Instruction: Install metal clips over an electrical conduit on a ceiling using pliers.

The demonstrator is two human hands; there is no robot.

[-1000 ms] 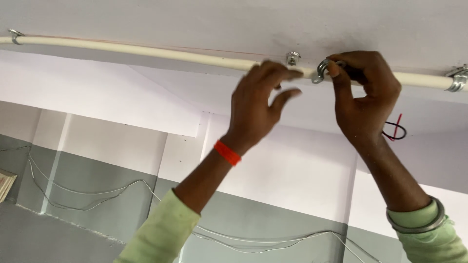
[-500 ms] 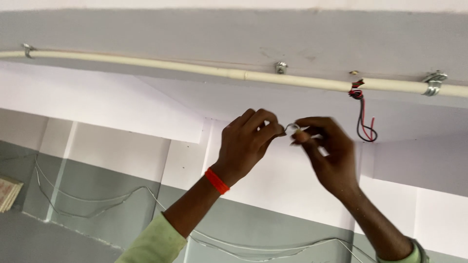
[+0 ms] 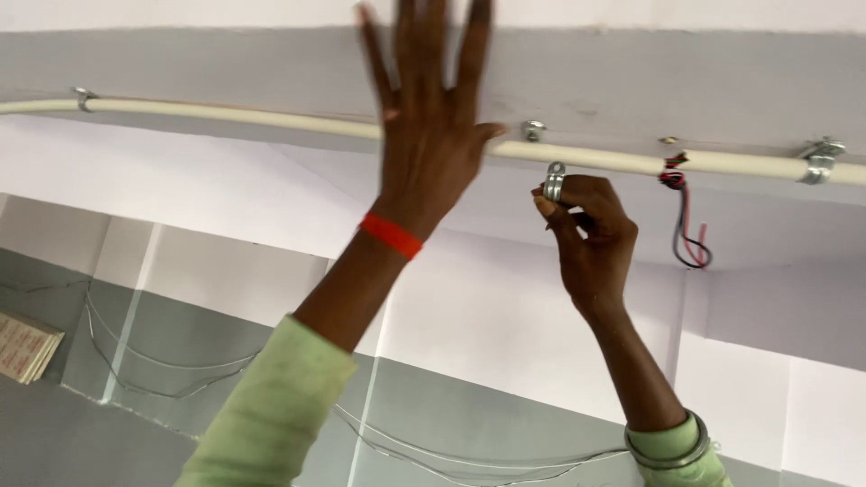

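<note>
Ceiling pipe (image 3: 225,115) partly hidden by blurred left hand (image 3: 431,135), fingertips cut off.

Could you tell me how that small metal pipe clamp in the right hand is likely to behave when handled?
The metal clamp looks like thin bent steel, so probably stiff and light. Its shiny surface and small size, pinched only by the right hand fingertips, suggest it could slip easily. Its rounded saddle shape might rock or roll if dropped.
</note>
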